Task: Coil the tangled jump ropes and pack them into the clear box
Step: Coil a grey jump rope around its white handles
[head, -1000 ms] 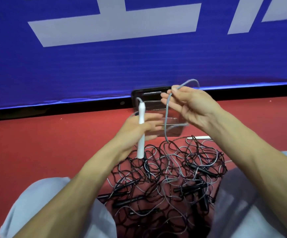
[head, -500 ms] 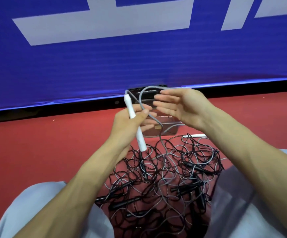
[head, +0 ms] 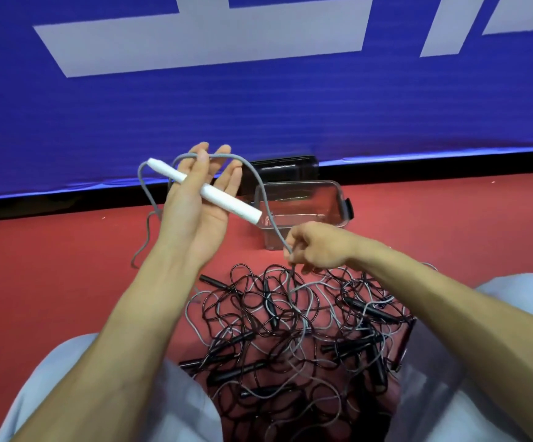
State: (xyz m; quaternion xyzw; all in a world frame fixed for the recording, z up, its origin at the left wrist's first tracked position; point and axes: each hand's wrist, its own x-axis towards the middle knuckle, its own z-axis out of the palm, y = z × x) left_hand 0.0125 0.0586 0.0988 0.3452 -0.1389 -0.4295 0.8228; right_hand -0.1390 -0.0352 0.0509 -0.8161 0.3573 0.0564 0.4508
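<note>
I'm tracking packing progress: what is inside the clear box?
The clear box looks empty: no rope shows through its walls. The white handle, grey cord and right hand cover its near left part, so that corner cannot be checked.

White handle (head: 206,191) lies slantwise across the left hand (head: 201,224), thumb over it. Its grey cord (head: 272,223) arcs down to the right hand (head: 316,247), which pinches it. Black and grey jump ropes (head: 290,330) lie tangled on the floor (head: 51,266). Clear box (head: 335,199) stands open just beyond the tangle.

**Surface Findings**

White cylindrical plastic handle (head: 206,190): smooth, matt. Thin grey rope cord (head: 264,205): dull, rubbery-looking. Tangled black jump ropes (head: 270,306): glossy. Clear rectangular plastic box (head: 303,199): shiny, transparent. Red floor (head: 51,266): matt. Blue ribbed banner (head: 259,116): faint sheen.
</note>
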